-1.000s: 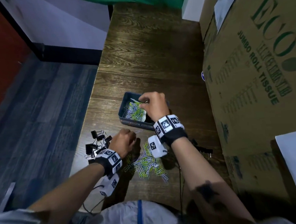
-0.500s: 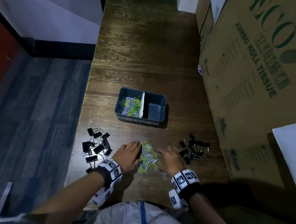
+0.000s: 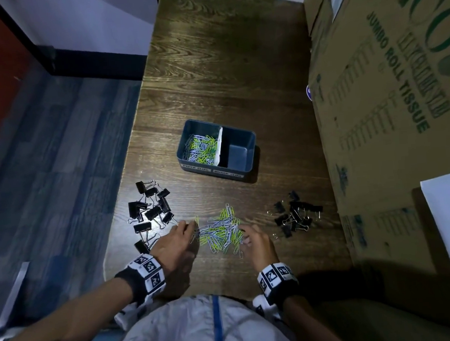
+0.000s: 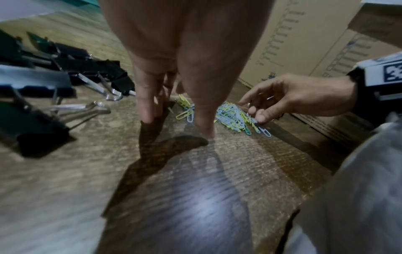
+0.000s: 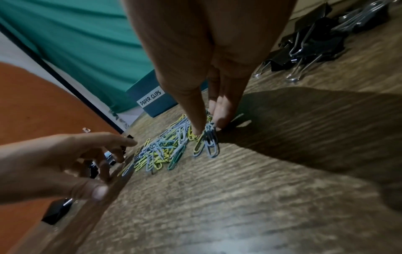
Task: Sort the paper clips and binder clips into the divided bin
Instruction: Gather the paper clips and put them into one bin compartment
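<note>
A dark blue divided bin (image 3: 246, 157) stands mid-table. Its left compartment holds coloured paper clips (image 3: 200, 148); the right one shows a bare floor. A loose pile of paper clips (image 3: 221, 231) lies near the front edge. My right hand (image 5: 208, 128) pinches a small bunch of these clips (image 5: 210, 142) at the pile's right side between thumb and fingers. My left hand (image 4: 177, 126) stands at the pile's left side, fingertips (image 4: 146, 116) straight down on the wood, nothing held. Black binder clips lie in two groups, one left (image 3: 152, 207) and one right (image 3: 295, 216).
A tall cardboard carton (image 3: 389, 100) printed "jumbo roll tissue" walls the table's right side. The table's left edge (image 3: 128, 177) drops to blue floor. The bin's front carries a "PAPER CLIPS" label (image 5: 151, 98). Bare wood lies beyond the bin.
My right hand came back from over the bin to the pile and closed on clips. My left hand went from a fist to straightened fingers beside the pile.
</note>
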Action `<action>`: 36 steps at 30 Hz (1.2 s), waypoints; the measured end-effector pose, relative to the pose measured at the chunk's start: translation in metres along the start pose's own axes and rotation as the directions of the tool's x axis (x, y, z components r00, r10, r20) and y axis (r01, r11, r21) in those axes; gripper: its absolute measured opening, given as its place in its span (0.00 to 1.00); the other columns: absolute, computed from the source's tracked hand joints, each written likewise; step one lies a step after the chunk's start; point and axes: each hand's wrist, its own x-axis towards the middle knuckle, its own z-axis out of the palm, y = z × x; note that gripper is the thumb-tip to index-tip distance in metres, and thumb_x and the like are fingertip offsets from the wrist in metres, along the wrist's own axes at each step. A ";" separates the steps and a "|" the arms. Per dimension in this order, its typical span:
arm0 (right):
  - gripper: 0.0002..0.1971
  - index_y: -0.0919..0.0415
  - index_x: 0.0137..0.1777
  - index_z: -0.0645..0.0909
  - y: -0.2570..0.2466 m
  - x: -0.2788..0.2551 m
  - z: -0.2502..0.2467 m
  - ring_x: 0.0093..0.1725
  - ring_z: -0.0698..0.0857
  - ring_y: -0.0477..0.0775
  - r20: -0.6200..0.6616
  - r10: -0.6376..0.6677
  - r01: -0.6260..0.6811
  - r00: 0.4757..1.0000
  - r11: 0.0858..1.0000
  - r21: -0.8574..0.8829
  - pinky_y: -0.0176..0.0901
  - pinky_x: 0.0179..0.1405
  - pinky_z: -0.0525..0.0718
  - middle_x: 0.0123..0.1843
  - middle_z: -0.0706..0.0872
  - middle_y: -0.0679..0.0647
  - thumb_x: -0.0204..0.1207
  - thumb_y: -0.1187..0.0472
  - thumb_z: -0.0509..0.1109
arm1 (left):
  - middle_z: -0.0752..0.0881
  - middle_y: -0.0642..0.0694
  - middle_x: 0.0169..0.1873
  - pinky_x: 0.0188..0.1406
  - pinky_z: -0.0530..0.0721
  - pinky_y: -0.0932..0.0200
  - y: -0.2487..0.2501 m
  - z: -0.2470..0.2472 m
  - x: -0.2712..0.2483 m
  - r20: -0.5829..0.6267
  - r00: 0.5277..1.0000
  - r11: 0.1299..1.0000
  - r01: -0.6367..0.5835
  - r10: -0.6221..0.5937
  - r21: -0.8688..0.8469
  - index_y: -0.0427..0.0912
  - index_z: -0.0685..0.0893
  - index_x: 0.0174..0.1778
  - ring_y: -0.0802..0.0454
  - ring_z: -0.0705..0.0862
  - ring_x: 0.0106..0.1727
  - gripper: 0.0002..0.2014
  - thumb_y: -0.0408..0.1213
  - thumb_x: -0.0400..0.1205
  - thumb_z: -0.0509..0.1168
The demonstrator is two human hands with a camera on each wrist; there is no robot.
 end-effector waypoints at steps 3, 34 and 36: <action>0.40 0.37 0.72 0.70 0.000 -0.004 -0.006 0.59 0.84 0.55 -0.008 0.006 -0.007 1.000 0.999 -0.054 0.53 0.55 0.87 0.65 0.76 0.47 0.62 0.63 0.82 | 0.66 0.40 0.69 0.56 0.82 0.48 0.004 -0.001 0.002 0.026 0.996 0.994 0.089 -0.087 -0.062 0.40 0.51 0.82 0.43 0.73 0.66 0.48 0.51 0.75 0.73; 0.09 0.48 0.57 0.88 -0.025 0.032 -0.022 0.50 0.89 0.53 0.083 0.072 -0.060 0.994 0.989 -0.134 0.43 0.49 0.86 0.50 0.90 0.54 0.79 0.51 0.74 | 0.85 0.51 0.44 0.43 0.78 0.62 0.004 -0.035 0.027 -0.287 0.958 0.915 -0.125 0.010 -0.384 0.47 0.83 0.54 0.55 0.83 0.42 0.09 0.33 0.80 0.70; 0.10 0.49 0.56 0.90 -0.027 0.032 -0.028 0.50 0.90 0.54 0.086 0.082 -0.071 0.993 0.989 -0.130 0.37 0.50 0.83 0.49 0.92 0.55 0.77 0.53 0.76 | 0.85 0.53 0.45 0.45 0.78 0.69 0.000 -0.050 0.029 -0.330 0.944 0.904 -0.143 0.003 -0.403 0.47 0.84 0.55 0.58 0.83 0.43 0.11 0.30 0.78 0.71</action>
